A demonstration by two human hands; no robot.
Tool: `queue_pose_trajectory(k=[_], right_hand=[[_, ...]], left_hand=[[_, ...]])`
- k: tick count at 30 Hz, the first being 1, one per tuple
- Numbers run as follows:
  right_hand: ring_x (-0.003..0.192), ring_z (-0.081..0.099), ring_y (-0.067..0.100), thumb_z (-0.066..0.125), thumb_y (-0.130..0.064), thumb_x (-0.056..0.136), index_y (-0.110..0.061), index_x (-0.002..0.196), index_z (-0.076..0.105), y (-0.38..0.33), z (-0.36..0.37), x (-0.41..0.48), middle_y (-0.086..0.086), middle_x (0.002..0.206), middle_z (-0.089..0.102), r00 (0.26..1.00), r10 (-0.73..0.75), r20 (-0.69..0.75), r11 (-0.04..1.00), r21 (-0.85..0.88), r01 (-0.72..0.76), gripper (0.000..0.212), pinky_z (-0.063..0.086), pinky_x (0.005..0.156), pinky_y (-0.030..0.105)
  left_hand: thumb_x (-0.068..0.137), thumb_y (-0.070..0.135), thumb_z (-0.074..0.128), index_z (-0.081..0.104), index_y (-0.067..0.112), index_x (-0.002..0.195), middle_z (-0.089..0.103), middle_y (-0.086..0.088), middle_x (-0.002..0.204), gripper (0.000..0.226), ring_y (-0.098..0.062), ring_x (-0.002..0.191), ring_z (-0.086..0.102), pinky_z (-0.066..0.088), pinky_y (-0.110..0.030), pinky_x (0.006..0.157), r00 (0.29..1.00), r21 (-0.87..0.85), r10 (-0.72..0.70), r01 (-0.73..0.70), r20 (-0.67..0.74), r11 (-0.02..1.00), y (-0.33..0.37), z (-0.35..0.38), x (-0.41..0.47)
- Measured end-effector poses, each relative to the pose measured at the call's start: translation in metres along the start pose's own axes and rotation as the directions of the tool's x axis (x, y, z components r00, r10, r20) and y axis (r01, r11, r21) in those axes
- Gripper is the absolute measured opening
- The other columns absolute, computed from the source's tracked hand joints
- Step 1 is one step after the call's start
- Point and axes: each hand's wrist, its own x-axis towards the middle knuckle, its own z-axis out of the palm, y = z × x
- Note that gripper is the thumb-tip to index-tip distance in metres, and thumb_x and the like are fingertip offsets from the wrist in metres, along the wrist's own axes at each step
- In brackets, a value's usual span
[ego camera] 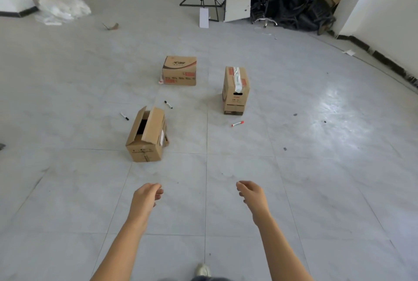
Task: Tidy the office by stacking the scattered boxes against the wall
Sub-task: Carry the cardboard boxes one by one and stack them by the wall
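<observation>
Left hand point(147, 197): stretched out over the tiled floor point(316, 167), fingers loosely curled, holding nothing.
Open box point(146, 142): on the floor ahead of the left hand, top flaps raised.
Printed box point(179, 70): farther off, mid-floor, closed.
Taped box point(236, 90): standing on end to the right, with a red-capped marker point(237, 124) near its base.
Right hand point(252, 194): extended, fingers loosely curled, empty.
</observation>
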Motion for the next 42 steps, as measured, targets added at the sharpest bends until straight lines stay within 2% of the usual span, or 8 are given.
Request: queue_pose_trajectory(k=[5,9,17,24,28,32,34,42], right_hand=[[0.063,0.046,0.007,0.057,-0.014,0.091,-0.007,0.095,0.06,-0.005,0.02,0.06,-0.003,0.07,0.053,0.995,0.07,0.076,0.995,-0.08,-0.064,0.009,0.035,0.056,0.017],[0.065,0.047,0.008,0.057,-0.017,0.091,-0.006,0.103,0.06,-0.02,0.031,0.118,-0.003,0.073,0.053,0.986,0.135,0.093,0.986,-0.113,-0.124,0.017,0.037,0.057,0.018],[0.072,0.051,0.011,0.056,-0.016,0.091,-0.009,0.097,0.059,-0.112,0.032,0.273,0.002,0.082,0.058,0.994,0.105,0.008,0.987,-0.12,-0.103,0.01,0.039,0.059,0.019],[0.081,0.053,0.013,0.055,-0.018,0.092,-0.01,0.101,0.058,-0.185,0.024,0.386,-0.002,0.086,0.058,0.988,0.132,-0.08,0.991,-0.02,-0.134,0.013,0.041,0.066,0.022],[0.085,0.054,0.014,0.054,-0.018,0.093,-0.009,0.102,0.058,-0.191,0.021,0.432,0.002,0.093,0.059,0.974,0.206,-0.089,0.978,-0.023,-0.209,0.013,0.042,0.066,0.023],[0.085,0.053,0.017,0.055,-0.017,0.092,-0.009,0.1,0.057,-0.214,0.01,0.513,0.004,0.092,0.058,0.963,0.246,-0.109,0.969,0.014,-0.246,0.012,0.041,0.07,0.026],[0.087,0.052,0.019,0.054,-0.018,0.093,-0.009,0.099,0.057,-0.235,0.003,0.564,0.004,0.093,0.058,0.968,0.227,-0.112,0.974,0.016,-0.226,0.011,0.039,0.075,0.029],[0.068,0.05,0.007,0.055,-0.016,0.091,-0.009,0.097,0.059,-0.343,-0.034,0.741,-0.002,0.076,0.055,0.99,0.115,-0.081,0.993,0.016,-0.114,0.01,0.038,0.058,0.019]], left_hand=[[0.092,0.009,0.051,0.058,0.01,0.075,0.062,-0.008,0.08,0.019,-0.021,0.077,0.056,0.039,-0.026,0.064,0.996,0.027,-0.092,0.091,0.01,0.995,0.013,0.035,0.045],[0.092,0.009,0.05,0.057,0.005,0.079,0.061,-0.011,0.083,0.015,-0.025,0.081,0.054,0.039,-0.03,0.07,0.987,0.023,-0.157,0.158,-0.047,0.987,0.033,0.051,0.101],[0.094,0.011,0.047,0.056,0.001,0.095,0.059,-0.013,0.091,0.014,-0.026,0.089,0.053,0.036,-0.034,0.079,0.979,-0.043,-0.199,0.196,-0.055,0.98,0.12,0.113,0.269],[0.092,0.01,0.05,0.058,0.009,0.077,0.059,-0.005,0.074,0.017,-0.015,0.068,0.053,0.036,-0.026,0.06,0.993,0.014,-0.097,0.096,0.061,0.995,0.216,0.2,0.386],[0.092,0.009,0.05,0.056,0.012,0.072,0.06,-0.004,0.073,0.021,-0.015,0.068,0.053,0.035,-0.026,0.061,0.978,0.085,-0.173,0.164,0.116,0.983,0.221,0.236,0.418],[0.091,0.008,0.049,0.057,0.01,0.073,0.058,-0.007,0.07,0.02,-0.018,0.062,0.049,0.032,-0.026,0.058,0.967,0.099,-0.248,0.242,0.056,0.965,0.241,0.269,0.482],[0.093,0.007,0.048,0.054,0.011,0.07,0.056,-0.007,0.068,0.024,-0.018,0.06,0.047,0.03,-0.025,0.057,0.974,0.097,-0.224,0.22,0.034,0.971,0.266,0.295,0.518],[0.094,0.009,0.046,0.055,0.011,0.073,0.058,-0.005,0.072,0.022,-0.016,0.066,0.052,0.032,-0.025,0.058,0.997,0.111,-0.068,0.063,0.039,0.992,0.386,0.416,0.627]])
